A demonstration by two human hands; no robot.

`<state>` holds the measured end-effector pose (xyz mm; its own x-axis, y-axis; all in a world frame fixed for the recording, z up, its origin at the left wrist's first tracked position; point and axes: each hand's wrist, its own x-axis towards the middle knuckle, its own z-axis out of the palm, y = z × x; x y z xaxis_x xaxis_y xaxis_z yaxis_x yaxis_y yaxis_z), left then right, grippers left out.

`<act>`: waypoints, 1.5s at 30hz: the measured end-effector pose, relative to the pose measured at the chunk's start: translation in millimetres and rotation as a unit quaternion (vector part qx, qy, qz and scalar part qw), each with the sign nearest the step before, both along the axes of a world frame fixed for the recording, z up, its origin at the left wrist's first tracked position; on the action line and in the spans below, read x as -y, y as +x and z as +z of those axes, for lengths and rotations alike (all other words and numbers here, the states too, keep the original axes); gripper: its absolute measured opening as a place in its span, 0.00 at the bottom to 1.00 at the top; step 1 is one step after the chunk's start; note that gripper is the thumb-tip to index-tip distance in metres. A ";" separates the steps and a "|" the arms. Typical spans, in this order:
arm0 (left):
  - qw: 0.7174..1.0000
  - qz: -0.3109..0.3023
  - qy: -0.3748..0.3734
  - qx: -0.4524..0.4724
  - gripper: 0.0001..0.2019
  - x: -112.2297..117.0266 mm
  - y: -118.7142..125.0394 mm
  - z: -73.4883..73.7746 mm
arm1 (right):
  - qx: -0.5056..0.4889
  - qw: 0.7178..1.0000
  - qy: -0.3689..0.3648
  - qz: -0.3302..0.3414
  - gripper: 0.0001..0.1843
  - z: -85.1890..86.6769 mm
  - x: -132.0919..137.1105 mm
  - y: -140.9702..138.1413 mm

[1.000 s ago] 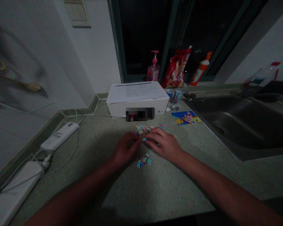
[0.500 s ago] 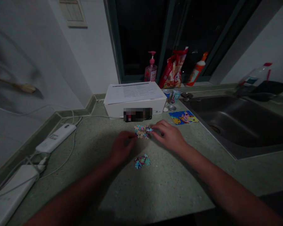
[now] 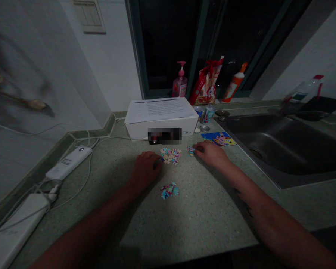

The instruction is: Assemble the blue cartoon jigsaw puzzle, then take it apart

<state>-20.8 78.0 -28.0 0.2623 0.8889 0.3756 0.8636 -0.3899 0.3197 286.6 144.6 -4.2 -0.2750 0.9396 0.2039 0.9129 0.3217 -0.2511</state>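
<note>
Left hand (image 3: 145,170): palm down, fingers loosely curled on the speckled green countertop (image 3: 201,213), nothing visibly gripped. Right hand (image 3: 211,154): palm down, fingers half extended, no held piece visible. Multicoloured cardboard jigsaw pieces (image 3: 170,155) in a loose cluster between both hands, just beside the left fingers. Small group of pieces (image 3: 190,150) just beside the right fingers. Second pile of pieces (image 3: 169,190) below the left hand, nearer the body. Blue-and-yellow cartoon picture card (image 3: 218,139) beyond the right hand. Text on the sheet atop the white cardboard box (image 3: 161,129) too small to read.

**Your bare arms and hands**
Your left hand (image 3: 145,170) and right hand (image 3: 211,155) end long bare forearms; your right forearm (image 3: 268,220) carries thin dark marks (image 3: 242,200), too dim to read.
</note>
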 end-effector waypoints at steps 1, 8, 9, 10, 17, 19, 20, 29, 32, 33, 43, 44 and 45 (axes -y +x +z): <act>1.000 0.000 -0.003 -0.009 0.11 0.2 1.4 0.9 | -0.003 1.000 0.004 -0.003 0.11 1.5 1.4 -1.5; 0.997 -0.064 0.013 -0.042 0.12 2.4 6.8 3.3 | -0.013 0.999 0.024 0.019 0.13 12.5 21.4 -24.4; 0.997 -0.067 0.013 -0.044 0.11 2.5 6.9 3.1 | -0.013 0.999 0.025 0.027 0.13 13.2 25.1 -28.6; 0.997 -0.066 0.012 -0.046 0.10 2.5 7.0 3.0 | -0.013 0.999 0.024 0.032 0.12 13.7 28.7 -32.6; 0.997 -0.059 0.007 -0.047 0.06 1.6 7.4 2.1 | -0.010 0.997 0.021 0.079 0.11 13.1 44.1 -49.2; 0.997 -0.064 0.010 -0.046 0.06 1.5 7.3 1.2 | -0.013 0.995 0.026 0.096 0.11 11.5 46.4 -51.8; 0.997 -0.064 0.012 -0.046 0.06 1.5 7.3 0.8 | -0.015 0.994 0.029 0.107 0.10 10.7 47.6 -53.2; 0.998 -0.029 -0.009 0.063 0.08 -1.8 4.5 3.0 | -0.055 0.976 0.047 0.208 0.09 3.4 59.5 -66.1; 0.990 -0.024 -0.028 0.138 0.08 0.4 6.0 2.0 | -0.067 0.971 0.056 0.224 0.14 1.3 61.8 -69.0; 0.986 -0.025 -0.037 0.162 0.08 1.9 7.0 1.5 | -0.069 0.970 0.060 0.227 0.15 0.8 62.1 -69.6; 0.971 -0.064 -0.072 0.220 0.08 13.3 13.8 0.7 | -0.063 0.956 0.086 0.273 0.10 2.0 62.7 -68.0; 0.971 -0.066 -0.068 0.219 0.08 12.8 13.3 0.1 | -0.064 0.957 0.079 0.273 0.10 2.8 62.5 -67.8; 0.973 -0.066 -0.061 0.214 0.08 12.1 12.5 -0.4 | -0.066 0.958 0.070 0.269 0.09 3.9 61.6 -67.1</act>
<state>-8.2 65.9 -28.4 0.2197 0.9029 0.3695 0.5865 -0.4249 0.6896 219.4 83.0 -0.3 -0.6745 0.6305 0.3842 0.5691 0.7755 -0.2735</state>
